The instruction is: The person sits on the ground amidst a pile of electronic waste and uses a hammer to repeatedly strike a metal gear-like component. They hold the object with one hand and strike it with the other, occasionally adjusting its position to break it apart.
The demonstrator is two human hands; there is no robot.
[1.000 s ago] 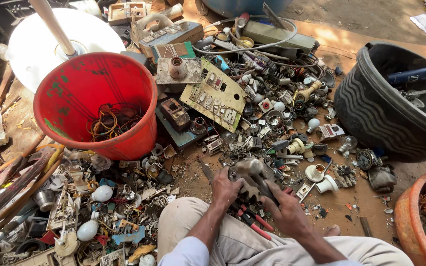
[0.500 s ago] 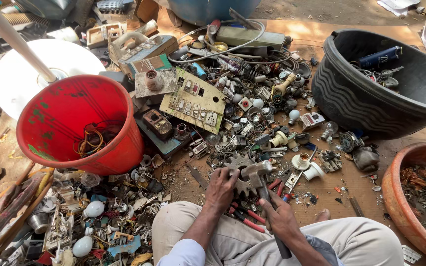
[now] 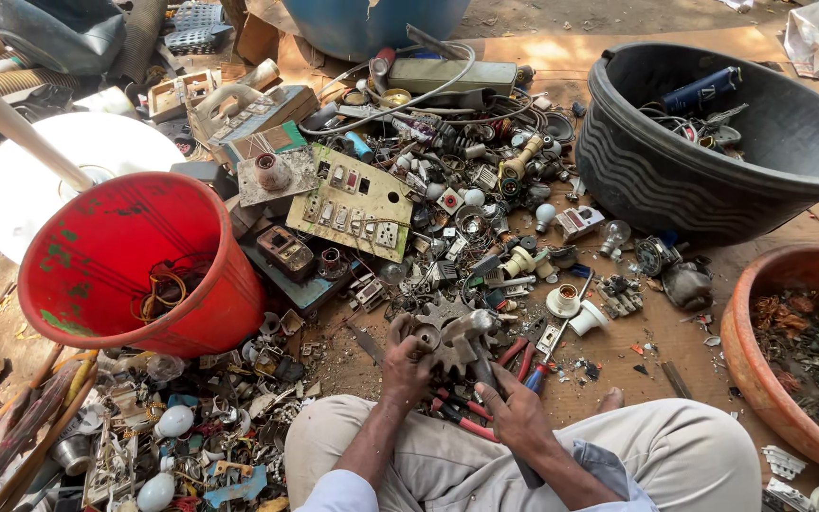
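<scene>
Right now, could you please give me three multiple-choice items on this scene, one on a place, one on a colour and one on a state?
1. Where does the red bucket stand relative to the person's hands?
A. to the left of them
B. to the right of them
C. between them

2. What colour is the big ribbed tub at the upper right?
A. white
B. black
C. yellow

3. What is the left hand doing?
A. resting flat on the knee
B. reaching into the bucket
C. gripping a metal gear part

Answers: 1 A, the bucket sits at the left of the view, the hands at the centre bottom. 2 B, its walls are dark black. 3 C, its fingers close around the toothed part, while the right hand holds a tool against it.
</scene>
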